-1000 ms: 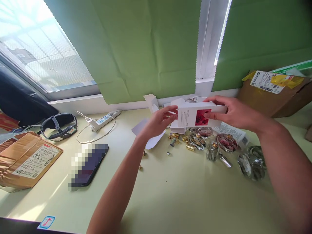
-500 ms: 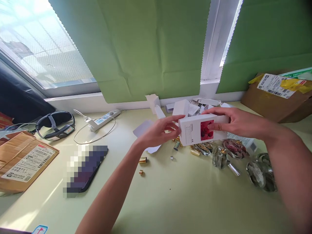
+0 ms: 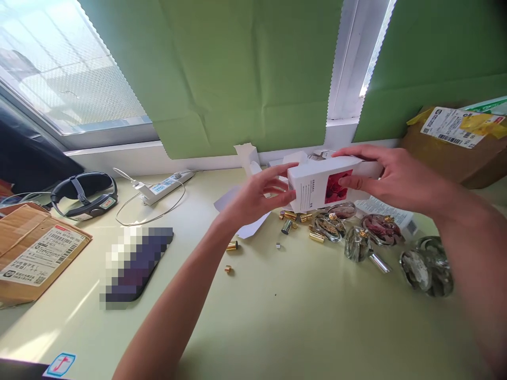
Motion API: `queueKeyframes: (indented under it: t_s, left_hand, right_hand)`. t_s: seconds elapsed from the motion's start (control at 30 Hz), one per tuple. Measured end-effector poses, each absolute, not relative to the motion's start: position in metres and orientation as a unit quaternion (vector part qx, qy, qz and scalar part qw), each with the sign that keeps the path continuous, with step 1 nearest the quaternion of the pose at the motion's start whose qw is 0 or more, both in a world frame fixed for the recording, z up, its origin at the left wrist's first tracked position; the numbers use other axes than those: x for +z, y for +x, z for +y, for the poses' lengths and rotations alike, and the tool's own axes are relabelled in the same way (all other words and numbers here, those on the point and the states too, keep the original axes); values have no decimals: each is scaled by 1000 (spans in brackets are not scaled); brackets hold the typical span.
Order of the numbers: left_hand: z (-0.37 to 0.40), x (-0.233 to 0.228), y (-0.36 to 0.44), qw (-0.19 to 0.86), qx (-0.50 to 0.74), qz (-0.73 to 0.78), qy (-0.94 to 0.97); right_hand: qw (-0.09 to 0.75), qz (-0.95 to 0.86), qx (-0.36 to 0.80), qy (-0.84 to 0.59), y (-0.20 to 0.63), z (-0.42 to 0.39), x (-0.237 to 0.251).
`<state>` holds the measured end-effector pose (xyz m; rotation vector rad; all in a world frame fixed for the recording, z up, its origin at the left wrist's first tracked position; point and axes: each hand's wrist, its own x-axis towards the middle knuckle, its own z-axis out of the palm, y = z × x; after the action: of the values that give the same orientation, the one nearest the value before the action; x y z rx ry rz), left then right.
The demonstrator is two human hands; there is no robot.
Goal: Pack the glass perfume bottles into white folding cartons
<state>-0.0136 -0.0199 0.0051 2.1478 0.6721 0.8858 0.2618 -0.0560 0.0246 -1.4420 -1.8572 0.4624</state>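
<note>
Right hand (image 3: 392, 177) clamps a white box (image 3: 318, 192) with a red picture (image 3: 332, 191), left hand (image 3: 267, 192) spread at its end.

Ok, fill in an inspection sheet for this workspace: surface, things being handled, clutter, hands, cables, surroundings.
Surface: pale table, sunlit at the left, one small dark speck in front of the hands.
Things handled: white box with a red picture on its side.
Clutter: glass bottles, gold and silver cylindrical pieces, white paper, dark phone partly pixelated, black headset, labelled carton.
Hands: right hand grips the box; left hand is at its left end, contact unclear.
Cables: white cable looped beside a power strip.
Surroundings: green blinds, window.
</note>
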Motion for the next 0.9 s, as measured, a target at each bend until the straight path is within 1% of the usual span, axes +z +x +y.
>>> queueKeyframes:
  t_s: [0.17, 0.23, 0.33, 0.4, 0.5, 0.57, 0.63, 0.8, 0.9]
  left_hand:
    - [-21, 15, -21, 259, 416, 258, 833]
    - [-20, 19, -27, 234, 400, 247, 851]
    - [-18, 21, -34, 195, 388, 239, 868]
    - [-16, 22, -37, 188, 402, 229, 866]
    - [-14, 23, -37, 217, 430, 202, 853]
    - [-14, 24, -35, 218, 456, 197, 840]
    - [-16, 25, -31, 193, 473, 212, 833]
    - [-22, 21, -22, 87, 447, 271, 848]
    - [-12, 19, -32, 48, 472, 353, 807]
  right_hand:
    - [435, -717, 83, -538, 242, -57, 21]
    - [458, -726, 37, -513, 236, -57, 21]
    - [476, -734, 4, -483, 234, -55, 20]
    - [479, -733, -6, -482, 237, -53, 19]
    - [481, -732, -14, -483, 242, -50, 17]
    - [496, -722, -19, -482, 242, -50, 16]
    - [514, -711, -18, -480, 239, -52, 15]
    - [534, -703, 28, -468, 225, -60, 21]
    - [549, -700, -2, -457, 235, -60, 28]
